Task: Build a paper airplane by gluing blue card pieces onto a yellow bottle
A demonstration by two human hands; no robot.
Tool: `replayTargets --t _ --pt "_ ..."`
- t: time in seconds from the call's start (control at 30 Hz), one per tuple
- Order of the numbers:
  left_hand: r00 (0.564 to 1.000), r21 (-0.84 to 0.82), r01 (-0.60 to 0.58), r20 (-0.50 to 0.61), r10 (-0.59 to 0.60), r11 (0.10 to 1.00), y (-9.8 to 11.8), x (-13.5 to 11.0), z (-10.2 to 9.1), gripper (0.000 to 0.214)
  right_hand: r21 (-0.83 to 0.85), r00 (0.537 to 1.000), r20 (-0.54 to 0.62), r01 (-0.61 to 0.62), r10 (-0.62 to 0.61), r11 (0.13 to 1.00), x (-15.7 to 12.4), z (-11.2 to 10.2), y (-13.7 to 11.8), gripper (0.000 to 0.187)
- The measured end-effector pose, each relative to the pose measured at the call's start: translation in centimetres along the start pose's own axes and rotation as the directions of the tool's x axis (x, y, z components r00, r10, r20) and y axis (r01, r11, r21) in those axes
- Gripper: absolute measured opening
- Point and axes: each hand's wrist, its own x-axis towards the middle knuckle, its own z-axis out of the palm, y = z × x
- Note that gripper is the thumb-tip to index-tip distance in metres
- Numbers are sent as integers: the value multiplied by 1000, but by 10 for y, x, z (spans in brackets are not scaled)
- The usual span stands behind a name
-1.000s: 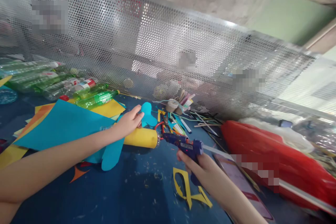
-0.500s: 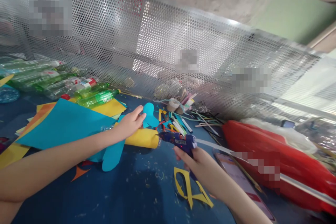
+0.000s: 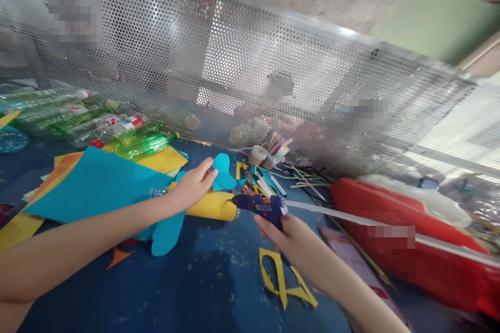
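My right hand (image 3: 283, 231) grips a blue hot glue gun (image 3: 260, 204), a long pale glue stick (image 3: 332, 208) trailing from its back. The gun's nozzle meets the end of a yellow roll (image 3: 213, 205) that lies on its side, seemingly wrapped around a clear bottle. Closed at the fingertips, my left hand (image 3: 193, 184) holds a blue rounded foam or paper cutout (image 3: 222, 171) just above the roll. A larger blue strip with a rounded end (image 3: 167, 234) sticks out beneath the roll toward me. My left forearm covers part of the roll.
Blue and yellow sheets (image 3: 97, 182) lie left, with plastic bottles (image 3: 144, 145) behind them. A perforated metal screen (image 3: 234, 57) bounds the table's far side; people sit beyond. Yellow scraps (image 3: 279, 276), a phone (image 3: 359, 265) and a red plastic bag (image 3: 390, 229) lie to the right.
The glue gun has shifted slightly left, its nozzle now over the yellow roll's end. My left hand and the blue cutout have stayed nearly still.
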Motion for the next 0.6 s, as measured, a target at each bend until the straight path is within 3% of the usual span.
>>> replayTargets --t 0.17,0.6 --pt "1000 7 7 -3 -7 1000 2 0 -1 14 -42 999 12 -49 49 998 1 -8 6 38" --pt "997 12 71 19 -72 997 12 -3 -4 15 -48 999 -18 49 -50 998 8 -2 -10 34"
